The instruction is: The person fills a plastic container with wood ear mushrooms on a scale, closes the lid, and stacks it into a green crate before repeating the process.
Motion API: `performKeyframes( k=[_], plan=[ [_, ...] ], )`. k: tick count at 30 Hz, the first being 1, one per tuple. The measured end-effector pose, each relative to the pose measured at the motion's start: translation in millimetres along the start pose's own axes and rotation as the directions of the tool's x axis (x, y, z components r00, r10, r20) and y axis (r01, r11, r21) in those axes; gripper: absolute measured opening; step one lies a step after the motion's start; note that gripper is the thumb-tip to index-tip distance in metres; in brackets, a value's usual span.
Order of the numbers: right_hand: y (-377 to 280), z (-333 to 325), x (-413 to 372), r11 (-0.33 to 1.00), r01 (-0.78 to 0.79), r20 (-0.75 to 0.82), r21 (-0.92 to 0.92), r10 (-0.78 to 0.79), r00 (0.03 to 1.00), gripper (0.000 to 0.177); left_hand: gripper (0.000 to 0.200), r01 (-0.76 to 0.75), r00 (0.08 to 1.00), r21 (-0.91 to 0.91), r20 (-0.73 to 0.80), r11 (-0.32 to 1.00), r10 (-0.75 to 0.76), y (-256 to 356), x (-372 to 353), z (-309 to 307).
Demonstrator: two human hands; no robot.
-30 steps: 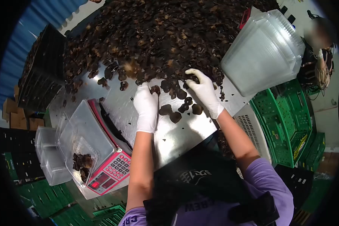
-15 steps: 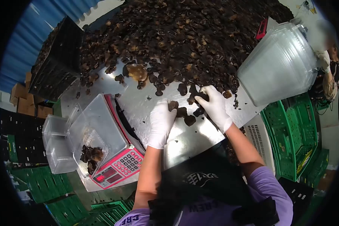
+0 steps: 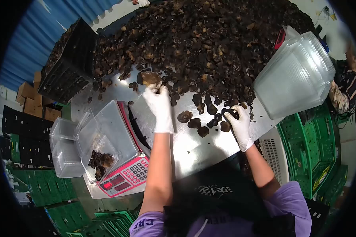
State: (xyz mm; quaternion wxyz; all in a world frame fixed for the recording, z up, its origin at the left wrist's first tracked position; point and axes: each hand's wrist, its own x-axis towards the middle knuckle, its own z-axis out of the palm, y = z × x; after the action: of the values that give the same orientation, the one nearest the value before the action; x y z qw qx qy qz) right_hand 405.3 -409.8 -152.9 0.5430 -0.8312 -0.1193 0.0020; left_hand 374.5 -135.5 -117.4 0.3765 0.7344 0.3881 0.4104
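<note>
My left hand [image 3: 160,104], in a white glove, pinches the near edge of a large light-brown fungus piece [image 3: 149,78] at the front of a big heap of dark fungus [image 3: 194,47]. White-gloved too, my right hand [image 3: 239,125] has its fingers closed on a dark fungus piece [image 3: 230,114]. Several loose dark pieces [image 3: 203,131] lie on the metal table [image 3: 186,152] between my hands. A pink scale [image 3: 136,173] stands at the left, and a clear tray [image 3: 114,156] with some fungus [image 3: 101,161] rests on it.
Stacked clear trays [image 3: 294,79] stand at the right, above green crates [image 3: 304,146]. More clear containers [image 3: 65,158] are left of the scale. A black crate [image 3: 67,67] stands back left. Part of another person [image 3: 338,96] shows at the far right.
My left hand has moved up and left from the loose pieces to the large light-brown piece. My right hand has moved right and down. The view has shifted slightly.
</note>
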Motion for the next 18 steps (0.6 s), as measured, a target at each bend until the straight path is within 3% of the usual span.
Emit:
performKeyframes(
  k=[1,4,5,6,7,9,11,14,15,17,18],
  plan=[
    [-1.0,0.0,0.0,1.000,0.009,0.002,0.014,-0.009,1.000,0.028,0.032,0.098,0.982,0.052,-0.166,0.994,-0.088,-15.2,16.0,10.7],
    [0.9,1.7,1.0,0.999,0.029,-0.024,0.020,-0.029,0.999,0.026,0.032,0.188,0.949,0.145,-0.281,0.971,-0.141,-68.0,59.4,25.4],
    [-1.3,1.3,1.1,1.000,0.019,-0.024,0.021,-0.018,1.000,0.025,0.030,0.288,0.956,0.049,-0.074,0.956,-0.284,-81.8,71.5,24.7],
    [-3.6,0.7,0.7,0.999,0.021,-0.031,0.028,-0.020,0.999,0.025,0.029,0.400,0.907,-0.021,0.151,0.916,-0.392,-91.0,79.5,26.3],
    [-6.2,0.1,0.6,0.999,0.003,-0.017,0.033,-0.002,1.000,0.025,0.025,0.358,0.928,0.023,0.100,0.933,-0.359,-92.4,80.6,26.1],
    [-6.2,0.3,1.0,0.999,-0.015,-0.007,0.029,0.015,1.000,0.023,0.020,0.339,0.933,-0.058,0.149,0.939,-0.328,-93.1,79.7,20.2],
    [-6.9,-0.3,0.7,1.000,0.012,-0.014,-0.006,-0.012,1.000,0.022,0.012,0.327,0.940,-0.166,0.158,0.930,-0.302,-88.9,76.0,21.9],
    [-5.1,0.5,1.0,0.999,0.034,-0.023,-0.018,-0.035,0.999,0.022,0.004,0.305,0.950,-0.495,0.216,0.813,-0.225,-59.4,62.2,13.8],
    [-14.3,-2.7,-0.1,1.000,0.001,-0.012,-0.008,-0.001,1.000,0.023,0.004,0.299,0.952,-0.503,0.220,0.811,-0.214,-43.7,57.5,10.3],
    [-12.1,-1.8,-0.9,1.000,-0.008,-0.018,0.011,0.008,1.000,0.024,0.003,0.460,0.876,-0.722,0.463,0.516,-0.133,-22.9,51.6,9.2],
    [-6.1,-0.3,0.0,0.999,-0.030,-0.011,-0.014,0.030,0.999,0.026,0.013,0.487,0.851,-0.788,0.526,0.376,0.000,-33.8,57.1,17.8]
  ],
)
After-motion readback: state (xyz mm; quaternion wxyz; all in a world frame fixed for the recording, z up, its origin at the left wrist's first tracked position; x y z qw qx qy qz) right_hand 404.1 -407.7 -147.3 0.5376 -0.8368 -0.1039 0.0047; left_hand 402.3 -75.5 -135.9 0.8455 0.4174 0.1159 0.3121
